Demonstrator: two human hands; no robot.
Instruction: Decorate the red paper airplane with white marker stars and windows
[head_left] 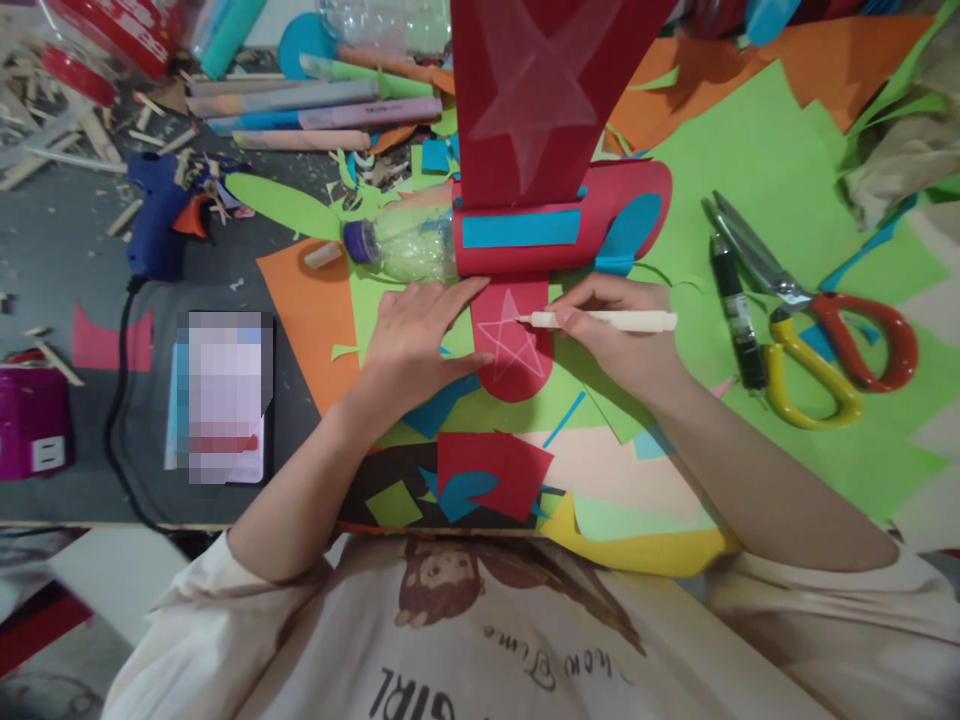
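A plastic bottle [405, 245] wrapped in red paper [555, 215] with blue strips lies on its side like a plane, one red wing [536, 90] sticking up with a white star. The near red wing [514, 345] lies flat and bears a white outlined star. My left hand [416, 335] lies flat with fingers stretched out, pressing the wing's left edge. My right hand [615, 325] is closed on a white pen [600, 320], whose tip touches the star's right point.
Scissors [817, 315] with red and yellow handles and a dark pen [735, 315] lie right on green paper [780, 180]. A blue glue gun [154, 215] with its cord, a phone [221, 395] and markers [315, 105] lie left. Paper scraps [491, 470] cover the near table edge.
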